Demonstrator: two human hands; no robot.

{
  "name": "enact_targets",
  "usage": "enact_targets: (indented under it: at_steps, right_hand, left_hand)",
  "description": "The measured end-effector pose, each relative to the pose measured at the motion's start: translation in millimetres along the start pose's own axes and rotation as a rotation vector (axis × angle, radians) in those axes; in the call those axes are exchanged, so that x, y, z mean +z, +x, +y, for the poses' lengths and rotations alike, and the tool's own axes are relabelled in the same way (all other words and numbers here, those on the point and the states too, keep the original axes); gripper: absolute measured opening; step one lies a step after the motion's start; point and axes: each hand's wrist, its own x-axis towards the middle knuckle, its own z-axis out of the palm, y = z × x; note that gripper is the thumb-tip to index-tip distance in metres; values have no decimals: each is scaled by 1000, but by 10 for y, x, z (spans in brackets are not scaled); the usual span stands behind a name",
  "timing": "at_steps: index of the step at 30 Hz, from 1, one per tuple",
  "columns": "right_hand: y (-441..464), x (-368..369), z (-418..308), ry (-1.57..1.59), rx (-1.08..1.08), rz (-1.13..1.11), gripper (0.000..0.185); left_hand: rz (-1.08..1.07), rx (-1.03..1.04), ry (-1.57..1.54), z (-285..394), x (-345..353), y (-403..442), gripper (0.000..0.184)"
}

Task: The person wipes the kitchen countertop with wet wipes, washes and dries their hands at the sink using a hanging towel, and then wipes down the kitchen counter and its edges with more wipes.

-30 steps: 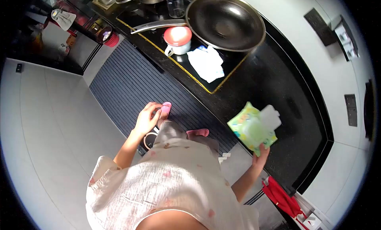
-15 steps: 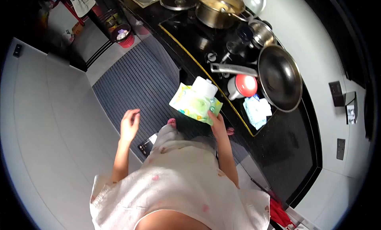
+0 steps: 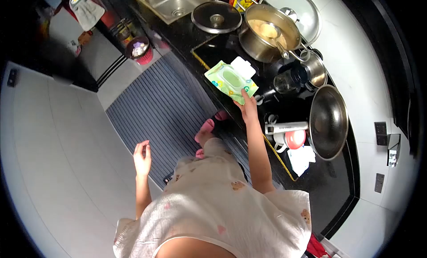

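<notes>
My right hand [image 3: 247,109] grips the near corner of a green pack of wet wipes [image 3: 221,83]. The pack's white flip lid [image 3: 243,68] is raised, showing the green oval opening. It is held at the counter's front edge, near the stove. Low on the left, over the floor mat, my left hand [image 3: 142,159] is empty, its fingers loosely bent and apart from the thumb.
A steel pot [image 3: 262,46] with a ladle in it stands on the stove [image 3: 224,49]. Around it are a glass lid [image 3: 216,20], a wok [image 3: 328,122], a red-and-white mug [image 3: 295,139], a blue-white packet [image 3: 301,159] and a sink [image 3: 173,4]. A pink bin [image 3: 143,57] is on the floor.
The right hand has carried the wipes pack forward toward the pot side of the counter. My view has shifted along the counter, and a foot has stepped forward. The left hand stays low and empty.
</notes>
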Motion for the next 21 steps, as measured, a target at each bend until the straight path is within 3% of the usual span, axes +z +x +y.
enact_targets:
  at_steps: [4,7,8,11,12,15,20,21]
  right_hand:
    - [271,84,-60,-131,44,100,29]
    - [506,-36,-21,-555,77,150,33]
    - [588,-149,128,-810,-210,211,46]
    - [249,256,-231,-1361,-38,513,47]
    - [191,296,-186,-1369,-212,637,41]
    - [69,388,-237,-1301,-403,660,36]
    - [351,438,-79,-1194,-419,606,19]
    - [354,595,-184,-1161,-290,651,22]
  left_hand:
    - [-46,95,39,248,152,681,14]
    - [-114,172,21,398,279,1182,14]
    - [-138,188,12,408,340,1318,14]
    - [-270,191,-13,379,463,1677,14]
    - [-300,200,-4,461,502,1773,14]
    - [-378,251,-7,586,635,2050,14]
    - [-510,410,-55,569,805,2622,15]
    - [-541,435,-59,599,805,2734,15]
